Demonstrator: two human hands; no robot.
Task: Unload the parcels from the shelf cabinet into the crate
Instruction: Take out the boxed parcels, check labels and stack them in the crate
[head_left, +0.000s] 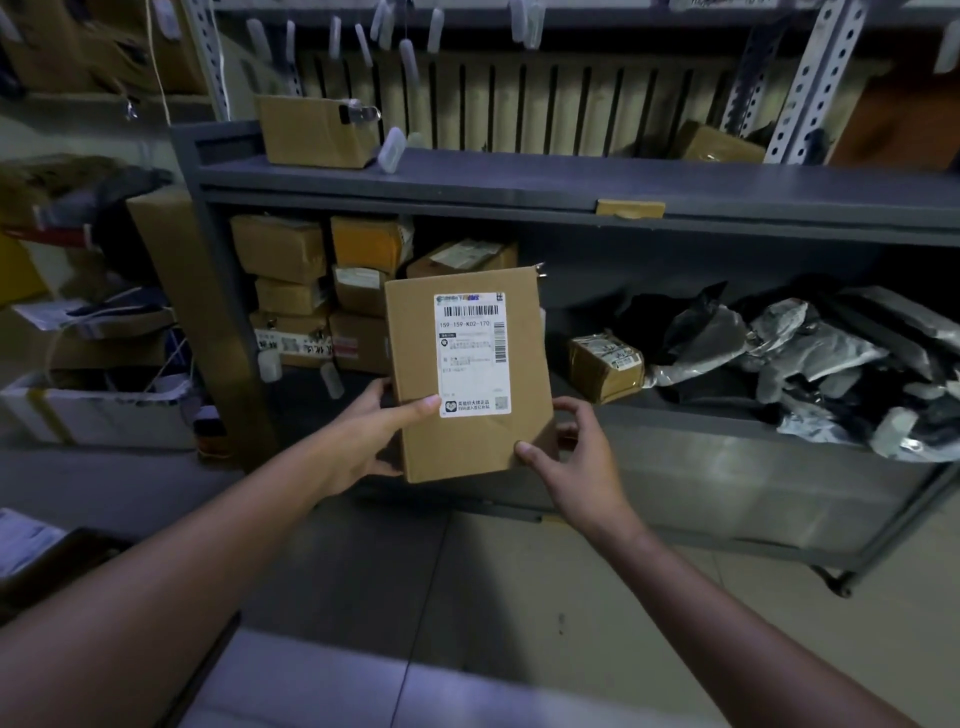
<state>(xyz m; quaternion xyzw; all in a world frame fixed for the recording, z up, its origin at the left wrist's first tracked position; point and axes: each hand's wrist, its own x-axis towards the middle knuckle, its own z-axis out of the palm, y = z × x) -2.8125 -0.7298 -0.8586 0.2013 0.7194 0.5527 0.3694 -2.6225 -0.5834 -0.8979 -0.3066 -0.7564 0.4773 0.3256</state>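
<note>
A flat brown cardboard parcel (415, 332) with a white shipping label facing me is held upright in front of the grey shelf cabinet (519, 182). My left hand (363, 436) grips its lower left edge, thumb on the label's corner. My right hand (576, 457) holds its lower right corner, thumb on the front face. Several brown boxes (291, 291) are stacked on the cabinet's lower shelf at the left. A small taped box (605, 366) and several grey and black plastic mailer bags (810, 353) lie to the right. I see no crate for certain.
A brown box (311, 132) and another (714, 143) sit on the upper shelf. Left of the cabinet leans a tall carton (171, 260), with a white box of clutter (98, 410) on the floor. White tags hang above. Tiled floor (519, 597) lies below my arms.
</note>
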